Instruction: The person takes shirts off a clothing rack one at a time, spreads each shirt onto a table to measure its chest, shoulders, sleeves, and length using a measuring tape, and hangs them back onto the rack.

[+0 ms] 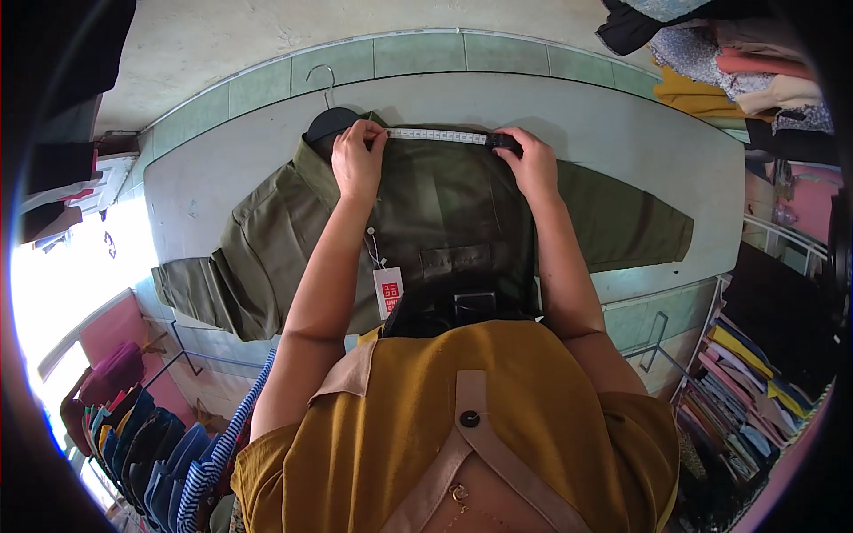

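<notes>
An olive-green jacket (435, 191) lies spread on a white board, its sleeves stretched out to both sides. A dark hanger (333, 120) with a metal hook sits in its collar. My left hand (360, 160) pinches one end of a white tape measure (437, 136) near the collar. The tape runs straight across the upper part of the jacket. At its other end, my right hand (530, 164) grips a black piece that looks like the tape's case. A white and red tag (388, 291) hangs from the jacket's front.
The white board (622, 124) rests against a green tiled wall (418, 55). Clothes on hangers (164, 462) fill the lower left. Folded garments (742, 67) are piled at the upper right, with more stacked fabrics (737, 391) on the lower right.
</notes>
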A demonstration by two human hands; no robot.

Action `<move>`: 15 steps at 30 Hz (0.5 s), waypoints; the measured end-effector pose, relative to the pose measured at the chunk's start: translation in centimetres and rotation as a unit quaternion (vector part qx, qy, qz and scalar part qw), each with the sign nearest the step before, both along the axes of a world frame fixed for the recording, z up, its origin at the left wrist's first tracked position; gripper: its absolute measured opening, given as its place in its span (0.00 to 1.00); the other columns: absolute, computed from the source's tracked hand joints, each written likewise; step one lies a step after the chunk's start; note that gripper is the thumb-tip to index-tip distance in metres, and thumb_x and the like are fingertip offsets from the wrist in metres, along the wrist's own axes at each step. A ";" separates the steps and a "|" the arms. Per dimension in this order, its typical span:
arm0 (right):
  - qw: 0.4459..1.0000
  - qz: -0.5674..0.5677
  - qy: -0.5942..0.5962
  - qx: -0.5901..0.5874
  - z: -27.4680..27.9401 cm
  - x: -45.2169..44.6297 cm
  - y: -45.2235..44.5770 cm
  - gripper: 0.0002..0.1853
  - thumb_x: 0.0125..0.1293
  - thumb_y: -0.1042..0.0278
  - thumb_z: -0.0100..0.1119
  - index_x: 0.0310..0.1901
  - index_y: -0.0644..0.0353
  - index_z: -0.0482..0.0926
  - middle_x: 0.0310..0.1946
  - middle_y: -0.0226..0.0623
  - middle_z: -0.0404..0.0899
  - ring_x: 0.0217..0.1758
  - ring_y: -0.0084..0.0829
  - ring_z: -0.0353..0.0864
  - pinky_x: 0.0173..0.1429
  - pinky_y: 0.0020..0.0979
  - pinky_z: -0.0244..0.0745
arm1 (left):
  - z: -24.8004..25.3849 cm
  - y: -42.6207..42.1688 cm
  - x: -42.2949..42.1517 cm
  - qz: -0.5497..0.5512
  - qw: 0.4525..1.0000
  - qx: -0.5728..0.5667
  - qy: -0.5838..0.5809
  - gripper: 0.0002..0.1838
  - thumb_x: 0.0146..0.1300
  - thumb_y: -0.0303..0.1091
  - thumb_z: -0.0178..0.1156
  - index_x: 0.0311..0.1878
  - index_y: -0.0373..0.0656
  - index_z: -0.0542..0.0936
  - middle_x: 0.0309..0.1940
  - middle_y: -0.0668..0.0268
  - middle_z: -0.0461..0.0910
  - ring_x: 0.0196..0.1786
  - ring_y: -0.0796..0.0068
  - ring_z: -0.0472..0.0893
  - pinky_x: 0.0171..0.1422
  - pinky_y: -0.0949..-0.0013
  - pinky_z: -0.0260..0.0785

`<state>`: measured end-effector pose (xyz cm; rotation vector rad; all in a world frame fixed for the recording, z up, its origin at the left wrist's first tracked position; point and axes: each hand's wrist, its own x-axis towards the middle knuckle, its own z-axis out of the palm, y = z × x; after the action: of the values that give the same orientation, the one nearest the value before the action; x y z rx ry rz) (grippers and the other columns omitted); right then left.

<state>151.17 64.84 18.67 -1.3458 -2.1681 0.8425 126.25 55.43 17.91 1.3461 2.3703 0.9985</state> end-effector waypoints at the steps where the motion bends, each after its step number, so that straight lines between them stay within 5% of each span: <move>1: 1.000 0.001 0.002 0.002 0.0 -0.1 0.0 0.15 0.50 0.72 0.66 0.42 0.56 0.78 0.36 0.35 0.81 0.37 0.37 0.80 0.41 0.31 0.74 | -0.1 0.0 -0.1 -0.001 1.000 0.000 0.000 0.06 0.51 0.31 0.64 0.31 0.43 0.78 0.27 0.66 0.80 0.35 0.62 0.77 0.42 0.64 0.68; 15: 1.000 -0.006 0.026 0.004 -0.1 0.2 -0.3 0.15 0.51 0.72 0.66 0.42 0.56 0.78 0.35 0.37 0.81 0.37 0.37 0.81 0.42 0.31 0.74 | 0.3 -0.1 0.0 0.001 0.999 -0.034 0.018 0.06 0.55 0.32 0.62 0.34 0.41 0.77 0.29 0.63 0.80 0.34 0.65 0.79 0.41 0.65 0.69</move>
<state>151.41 64.55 18.55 -1.3169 -2.1186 0.8542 126.26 55.33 18.24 1.3474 2.4094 0.8922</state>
